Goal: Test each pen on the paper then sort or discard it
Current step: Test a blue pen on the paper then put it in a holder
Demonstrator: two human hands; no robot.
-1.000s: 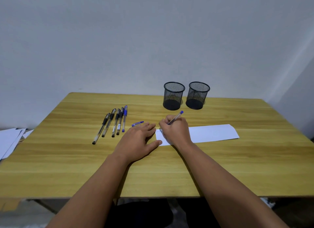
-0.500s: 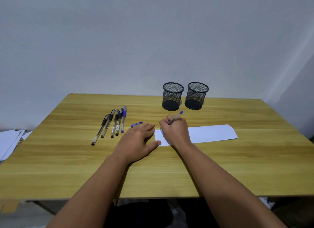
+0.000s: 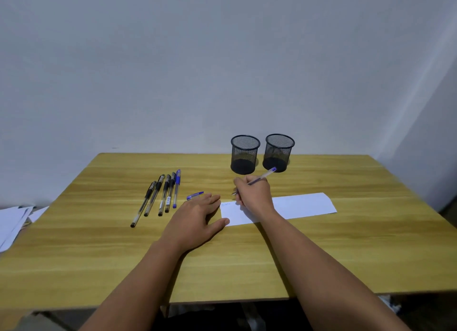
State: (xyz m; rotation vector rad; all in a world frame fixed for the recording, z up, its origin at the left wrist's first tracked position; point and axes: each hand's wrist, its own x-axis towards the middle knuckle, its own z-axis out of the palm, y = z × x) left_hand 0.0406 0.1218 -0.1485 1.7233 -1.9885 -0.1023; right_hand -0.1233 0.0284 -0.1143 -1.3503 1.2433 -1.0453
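Fingers (image 3: 241, 186) of the right hand (image 3: 254, 194) pinch a blue pen (image 3: 262, 176) above the paper strip's (image 3: 304, 205) left end; left hand (image 3: 195, 219) lies flat, pinning it. Light, short strokes suffice.

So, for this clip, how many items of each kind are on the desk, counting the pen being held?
Black-capped pens in the row: 4
Blue-capped pen in the row: 1
Blue pen in the right hand: 1
Loose blue pen cap: 1
Black mesh pen cups: 2
White paper strip: 1
Total: 10
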